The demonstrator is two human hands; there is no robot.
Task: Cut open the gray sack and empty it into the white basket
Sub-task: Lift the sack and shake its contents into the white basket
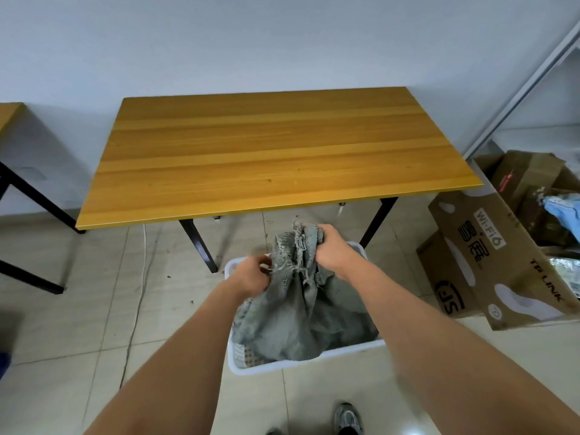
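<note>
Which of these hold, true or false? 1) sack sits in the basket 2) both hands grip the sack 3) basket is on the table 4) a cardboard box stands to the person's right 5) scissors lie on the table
1) True: the gray sack stands in the white basket.
2) True: the left hand grips its gathered side, and the right hand grips its bunched top.
3) False: the basket sits on the floor in front of the wooden table.
4) True: a cardboard box stands on the right.
5) False: no scissors show on the table.
</note>
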